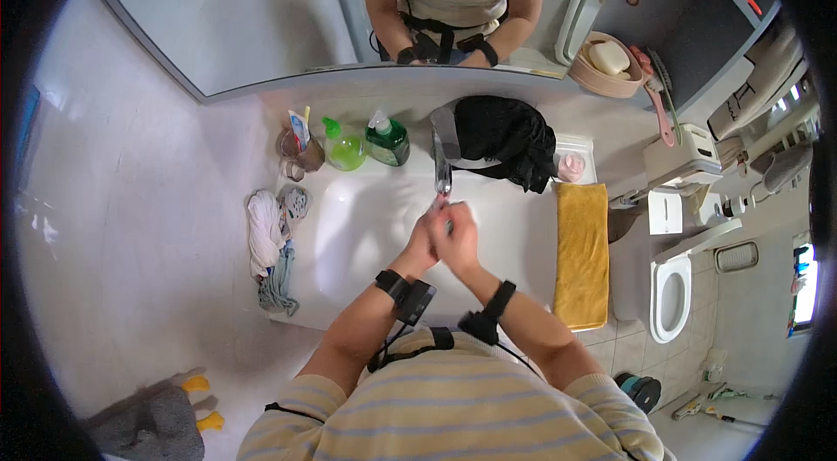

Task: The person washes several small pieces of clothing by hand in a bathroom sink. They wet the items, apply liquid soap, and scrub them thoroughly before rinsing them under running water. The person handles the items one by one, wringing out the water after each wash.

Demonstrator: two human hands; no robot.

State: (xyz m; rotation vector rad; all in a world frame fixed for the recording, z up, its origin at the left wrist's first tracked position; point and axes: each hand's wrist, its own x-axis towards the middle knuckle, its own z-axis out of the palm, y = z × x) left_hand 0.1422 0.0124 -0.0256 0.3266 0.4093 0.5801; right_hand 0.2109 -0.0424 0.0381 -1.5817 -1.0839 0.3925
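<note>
Both of my hands are together over the white washbasin [392, 278], just below the end of the chrome faucet [443, 170]. My left hand [422, 242] presses against my right hand [459, 235], whose fingers are curled. Something small, whitish and pinkish shows at the fingertips near the spout; what it is, and whether either hand grips it, is unclear. Behind the faucet lies a bunched black cloth [507, 134]. Left of it stand a dark green pump bottle [388, 144], a light green pump bottle [345, 150] and a brown cup [307, 153] with a toothpaste tube.
A folded mustard towel [580, 255] lies over the basin's right edge. Crumpled cloths [265, 232] rest on the left edge. A pink jar [571, 166] sits at the back right corner. Above the basin hangs a mirror cabinet [261, 83]; a toilet [671, 297] stands farther right.
</note>
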